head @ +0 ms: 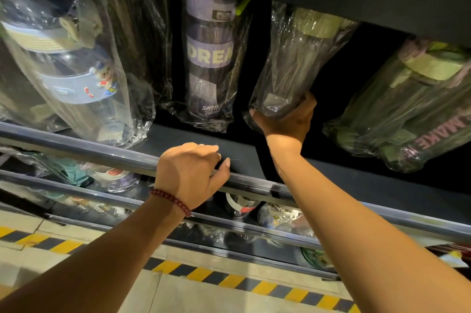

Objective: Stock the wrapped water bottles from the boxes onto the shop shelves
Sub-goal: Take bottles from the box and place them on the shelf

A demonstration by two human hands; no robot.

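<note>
The right hand grips the base of a wrapped clear bottle with a pale green lid, fingers curled around the bottom of the plastic sleeve; the bottle stands on the dark upper shelf, leaning slightly. The left hand rests on the shelf's front rail, fingers loosely curled over the edge and holding nothing; a red bead bracelet sits on that wrist. Four wrapped bottles occupy this shelf. From left: a large clear bottle with a grey band and a cartoon figure; a purple bottle lettered "DREA", just left of the held bottle; the held bottle; and a green bottle with pink lettering at far right, apart from the held one. Lower shelves carry further wrapped items, too blurred to identify. Below them, the floor shows a yellow-and-black striped strip.
</note>
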